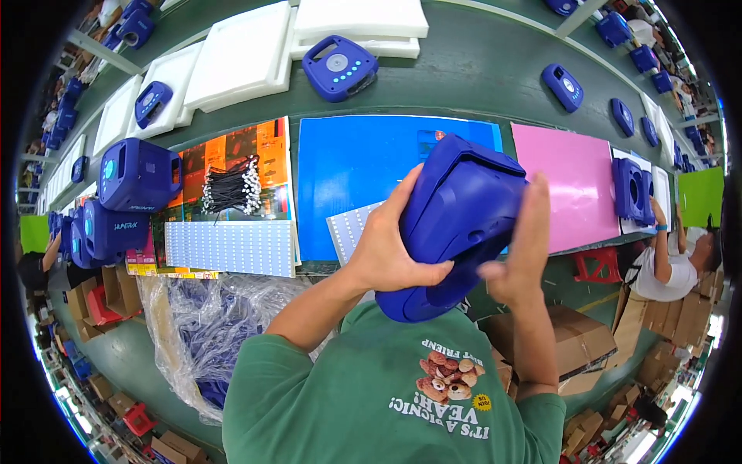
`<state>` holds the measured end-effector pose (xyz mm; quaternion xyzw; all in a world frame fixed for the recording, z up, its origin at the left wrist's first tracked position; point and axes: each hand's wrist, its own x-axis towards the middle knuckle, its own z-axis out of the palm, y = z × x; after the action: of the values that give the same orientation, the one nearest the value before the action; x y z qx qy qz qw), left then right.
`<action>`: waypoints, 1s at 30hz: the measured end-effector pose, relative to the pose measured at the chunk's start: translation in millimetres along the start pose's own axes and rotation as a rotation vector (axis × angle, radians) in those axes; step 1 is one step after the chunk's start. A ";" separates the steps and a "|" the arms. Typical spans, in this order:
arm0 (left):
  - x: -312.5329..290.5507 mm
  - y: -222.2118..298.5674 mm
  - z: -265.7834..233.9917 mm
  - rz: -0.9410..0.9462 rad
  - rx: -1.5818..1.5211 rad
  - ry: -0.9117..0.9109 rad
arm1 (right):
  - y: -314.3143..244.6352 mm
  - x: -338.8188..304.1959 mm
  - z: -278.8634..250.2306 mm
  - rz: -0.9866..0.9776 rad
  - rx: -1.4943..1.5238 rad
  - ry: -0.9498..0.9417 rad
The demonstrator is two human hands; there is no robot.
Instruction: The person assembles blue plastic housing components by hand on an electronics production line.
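Note:
A blue plastic speaker housing [468,201] with a built-in handle is held tilted in front of my chest, above the bench's near edge. My left hand [386,243] grips its left side, the thumb across the lower part and the fingers partly hidden behind. On the opposite side my right hand [525,243] is stretched out flat, slightly blurred, fingers up and palm toward the housing; whether it touches the shell I cannot tell. Beneath the housing lies a blue board [355,170], with a white sheet of small dotted parts [352,232] partly covered by my left hand.
To the left are bundled black wires [232,185], a dotted white sheet [228,246] and stacked blue speakers [139,174]. A conveyor [464,62] beyond carries speakers and white foam trays [239,58]. A pink board [564,185] lies right; a co-worker [680,263] sits farther right.

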<state>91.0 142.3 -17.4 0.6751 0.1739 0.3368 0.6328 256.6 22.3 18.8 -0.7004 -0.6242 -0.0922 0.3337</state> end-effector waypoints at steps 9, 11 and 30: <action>6.9 -19.8 -27.5 -0.201 -0.562 0.037 | 34.7 -4.5 -24.1 0.481 0.300 -0.207; 5.0 -27.6 -30.3 -0.221 -0.567 0.036 | 42.5 -30.2 -4.4 0.679 0.551 -0.172; -4.7 -31.2 -5.9 -0.183 -0.300 0.098 | -15.3 -5.9 12.5 0.304 0.355 0.086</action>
<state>89.7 147.9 -48.9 0.5375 0.2130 0.3326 0.7451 237.4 24.8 11.4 -0.7120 -0.5031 0.0406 0.4881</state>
